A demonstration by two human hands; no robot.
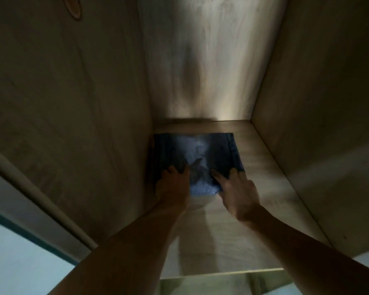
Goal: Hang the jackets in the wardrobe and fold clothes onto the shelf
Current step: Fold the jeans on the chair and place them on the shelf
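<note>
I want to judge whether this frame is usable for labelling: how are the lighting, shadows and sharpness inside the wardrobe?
Head view: dim overall; a bright patch lights the back panel, side walls stay dark. Both arms throw soft shadows on the shelf. The folded jeans look smeared, as do the left hand and right hand. Wide-angle lens splays the walls outward.

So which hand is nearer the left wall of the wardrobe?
Left. The left hand rests on the folded jeans beside the left wall; the right hand is farther right.

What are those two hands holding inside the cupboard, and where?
Folded jeans on the shelf. Both hands, left hand and right hand, rest fingers on the near edge; a closed grip cannot be told.
</note>
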